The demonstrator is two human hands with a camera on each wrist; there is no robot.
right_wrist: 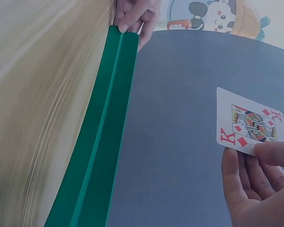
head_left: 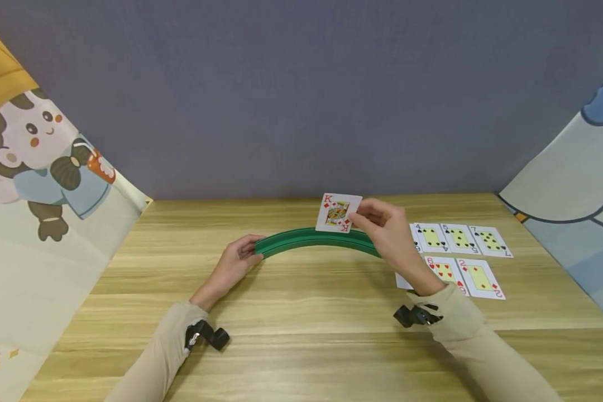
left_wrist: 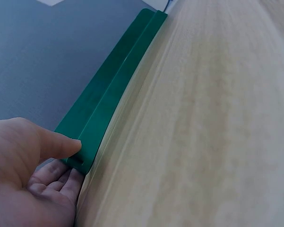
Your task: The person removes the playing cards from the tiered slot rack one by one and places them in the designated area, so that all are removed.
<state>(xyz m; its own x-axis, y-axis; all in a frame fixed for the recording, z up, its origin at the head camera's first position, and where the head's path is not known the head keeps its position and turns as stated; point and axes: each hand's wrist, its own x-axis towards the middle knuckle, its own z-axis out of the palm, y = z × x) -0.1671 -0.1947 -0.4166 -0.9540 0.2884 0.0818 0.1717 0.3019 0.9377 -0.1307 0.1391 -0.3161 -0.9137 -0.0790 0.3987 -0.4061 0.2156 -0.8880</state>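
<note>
A curved green card holder stands on the wooden table, its long groove facing me. My left hand grips its left end, and in the left wrist view the thumb presses the front face with fingers behind. Between thumb and fingers my right hand pinches a king of diamonds, face toward me. The card is raised near the holder's upper edge, overlapping it in the head view. In the right wrist view the king appears apart from the green holder.
Face-up playing cards lie in two rows at the right: spades, including a seven, behind, and red cards, including a two of diamonds, in front. My right forearm partly covers them. A grey wall rises behind the table.
</note>
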